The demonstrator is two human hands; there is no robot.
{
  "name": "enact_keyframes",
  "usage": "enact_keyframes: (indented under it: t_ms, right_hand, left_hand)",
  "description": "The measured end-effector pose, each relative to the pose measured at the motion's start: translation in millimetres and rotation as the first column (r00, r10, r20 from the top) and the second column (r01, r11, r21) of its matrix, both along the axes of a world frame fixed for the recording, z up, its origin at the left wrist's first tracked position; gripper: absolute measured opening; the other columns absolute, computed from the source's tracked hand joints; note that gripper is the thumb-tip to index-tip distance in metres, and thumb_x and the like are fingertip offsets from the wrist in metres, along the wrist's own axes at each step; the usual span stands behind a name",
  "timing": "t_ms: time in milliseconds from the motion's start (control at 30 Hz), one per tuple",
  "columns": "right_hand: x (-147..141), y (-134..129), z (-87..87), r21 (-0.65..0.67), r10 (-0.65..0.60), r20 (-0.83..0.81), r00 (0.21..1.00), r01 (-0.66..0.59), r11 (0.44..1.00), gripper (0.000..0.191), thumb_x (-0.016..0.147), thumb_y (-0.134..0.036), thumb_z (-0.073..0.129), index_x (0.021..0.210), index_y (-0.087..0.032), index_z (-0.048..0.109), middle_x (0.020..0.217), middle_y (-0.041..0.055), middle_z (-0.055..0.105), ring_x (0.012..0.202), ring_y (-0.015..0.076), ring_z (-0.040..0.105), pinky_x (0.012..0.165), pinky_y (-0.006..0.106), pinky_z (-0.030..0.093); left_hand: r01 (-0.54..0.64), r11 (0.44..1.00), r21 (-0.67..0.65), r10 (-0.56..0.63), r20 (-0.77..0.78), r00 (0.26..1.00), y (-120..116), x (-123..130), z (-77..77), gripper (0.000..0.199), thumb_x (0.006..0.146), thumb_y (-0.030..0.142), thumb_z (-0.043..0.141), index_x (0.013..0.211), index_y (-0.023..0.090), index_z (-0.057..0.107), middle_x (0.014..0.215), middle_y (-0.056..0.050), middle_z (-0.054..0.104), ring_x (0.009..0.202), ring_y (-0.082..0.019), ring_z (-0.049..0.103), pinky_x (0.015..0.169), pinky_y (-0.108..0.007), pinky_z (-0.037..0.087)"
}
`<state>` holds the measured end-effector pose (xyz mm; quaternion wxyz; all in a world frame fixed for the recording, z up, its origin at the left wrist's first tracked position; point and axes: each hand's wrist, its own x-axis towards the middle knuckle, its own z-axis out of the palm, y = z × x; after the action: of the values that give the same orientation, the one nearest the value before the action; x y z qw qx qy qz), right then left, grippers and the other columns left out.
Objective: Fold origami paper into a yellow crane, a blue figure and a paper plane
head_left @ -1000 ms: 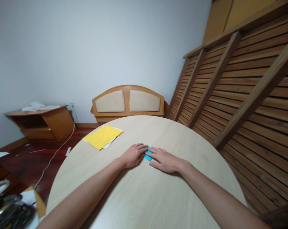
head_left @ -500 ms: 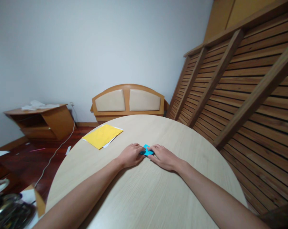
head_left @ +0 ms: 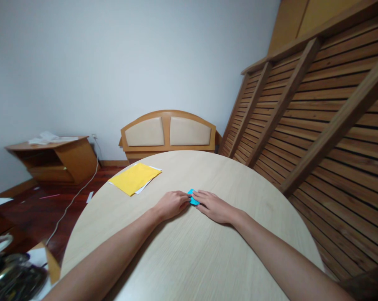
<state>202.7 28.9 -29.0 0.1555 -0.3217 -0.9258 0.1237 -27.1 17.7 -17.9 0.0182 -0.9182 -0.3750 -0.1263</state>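
A small piece of folded blue paper (head_left: 193,199) lies on the round pale wooden table (head_left: 189,259), between my two hands. My left hand (head_left: 174,204) has its fingers closed together on the paper's left edge. From the right, my right hand (head_left: 213,205) lays its fingers over the paper's right part, pressing it against the table. Both hands cover parts of the paper, so its full outline is hidden.
Yellow paper (head_left: 134,179) with white sheets under it lies at the table's left back. Beyond the table stand a headboard (head_left: 167,149) and a small cabinet (head_left: 70,161). A slatted wooden frame (head_left: 289,100) leans on the right.
My left fingers have drawn together at the paper's left edge. My right fingers have shifted slightly left over the paper, and less of the blue shows.
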Motion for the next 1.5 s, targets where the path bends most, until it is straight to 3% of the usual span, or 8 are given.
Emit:
enact_keyframes:
  t_ms: [133, 333, 567, 700, 833, 1233, 1367, 1500]
  right_hand:
    - [-1.6, -0.6, 2.4, 0.073, -0.015, -0.039, 0.999, 0.017, 0.997, 0.039, 0.100, -0.029, 0.042, 0.134, -0.020, 0.059, 0.143, 0.0112, 0.052, 0.131, 0.0264, 0.045, 0.111, 0.044, 0.036]
    - [0.5, 3.7, 3.4, 0.065, -0.034, -0.155, 0.987, 0.045, 0.997, 0.031, 0.093, -0.017, 0.052, 0.121, -0.018, 0.065, 0.123, 0.0096, 0.066, 0.114, 0.0226, 0.059, 0.103, 0.038, 0.044]
    - [4.1, 9.5, 3.7, 0.110, 0.065, -0.148, 0.987, -0.049, 0.993, 0.027, 0.095, -0.018, 0.052, 0.114, -0.023, 0.070, 0.116, 0.0072, 0.069, 0.109, 0.0214, 0.060, 0.098, 0.036, 0.046]
    - [6.1, 8.5, 6.9, 0.041, -0.006, -0.192, 0.981, 0.014, 0.999, 0.022, 0.095, -0.021, 0.055, 0.111, -0.021, 0.069, 0.107, 0.0069, 0.072, 0.099, 0.0207, 0.064, 0.090, 0.034, 0.048]
    - [4.8, 8.3, 9.2, 0.004, -0.050, -0.238, 0.970, 0.053, 0.999, 0.019, 0.097, -0.026, 0.054, 0.102, -0.020, 0.071, 0.099, 0.0063, 0.071, 0.090, 0.0195, 0.064, 0.083, 0.030, 0.047]
    - [-6.6, 13.4, 1.7, -0.071, -0.249, -0.319, 0.914, 0.239, 0.968, 0.027, 0.099, -0.026, 0.046, 0.113, -0.020, 0.069, 0.109, 0.0073, 0.071, 0.102, 0.0228, 0.059, 0.092, 0.036, 0.043]
    - [-8.7, 14.7, 0.1, -0.004, -0.245, -0.279, 0.928, 0.254, 0.967, 0.027, 0.098, -0.026, 0.048, 0.113, -0.021, 0.070, 0.109, 0.0075, 0.072, 0.103, 0.0238, 0.059, 0.095, 0.038, 0.042]
    - [-8.7, 16.1, -0.6, 0.069, -0.243, -0.238, 0.940, 0.266, 0.961, 0.026, 0.097, -0.025, 0.051, 0.114, -0.019, 0.070, 0.104, 0.0092, 0.070, 0.101, 0.0228, 0.059, 0.094, 0.037, 0.044]
  left_hand:
    - [-0.046, 0.999, -0.018, 0.046, -0.006, 0.999, -0.6, -0.4, 0.5, 0.026, 0.094, 0.022, 0.046, 0.108, 0.023, 0.068, 0.116, -0.003, 0.069, 0.100, -0.016, 0.067, 0.088, -0.024, 0.053]
    - [-0.048, 0.998, -0.030, 0.048, 0.011, 0.999, 1.3, -3.6, 0.9, 0.027, 0.094, 0.022, 0.046, 0.109, 0.025, 0.069, 0.111, -0.003, 0.068, 0.095, -0.015, 0.067, 0.083, -0.023, 0.052]
    - [-0.008, 0.998, -0.061, 0.012, 0.074, 0.997, 4.3, -5.8, -2.0, 0.029, 0.096, 0.023, 0.043, 0.109, 0.025, 0.069, 0.113, -0.004, 0.068, 0.100, -0.015, 0.065, 0.088, -0.023, 0.050]
    - [-0.014, 0.995, -0.100, 0.028, 0.143, 0.989, 7.6, -6.3, -3.2, 0.027, 0.097, 0.024, 0.044, 0.106, 0.023, 0.069, 0.103, -0.004, 0.069, 0.092, -0.013, 0.064, 0.083, -0.022, 0.049]
    - [-0.090, 0.989, -0.116, 0.114, 0.215, 0.970, 11.1, -5.7, -6.4, 0.025, 0.096, 0.029, 0.047, 0.098, 0.021, 0.070, 0.091, -0.004, 0.070, 0.085, -0.014, 0.062, 0.077, -0.021, 0.046]
    - [-0.291, 0.942, -0.167, 0.328, 0.278, 0.903, 8.5, 2.5, -9.1, 0.032, 0.094, 0.037, 0.047, 0.096, 0.020, 0.074, 0.084, -0.006, 0.072, 0.086, -0.019, 0.061, 0.078, -0.027, 0.045]
    - [-0.307, 0.941, -0.146, 0.337, 0.283, 0.898, 6.8, 3.3, -10.5, 0.028, 0.093, 0.034, 0.050, 0.109, 0.022, 0.069, 0.082, -0.005, 0.070, 0.090, -0.021, 0.060, 0.080, -0.029, 0.048]
    - [-0.253, 0.964, -0.085, 0.266, 0.251, 0.931, 7.0, 4.8, -12.0, 0.032, 0.094, 0.024, 0.046, 0.120, 0.026, 0.065, 0.103, -0.006, 0.068, 0.099, -0.019, 0.060, 0.089, -0.031, 0.050]
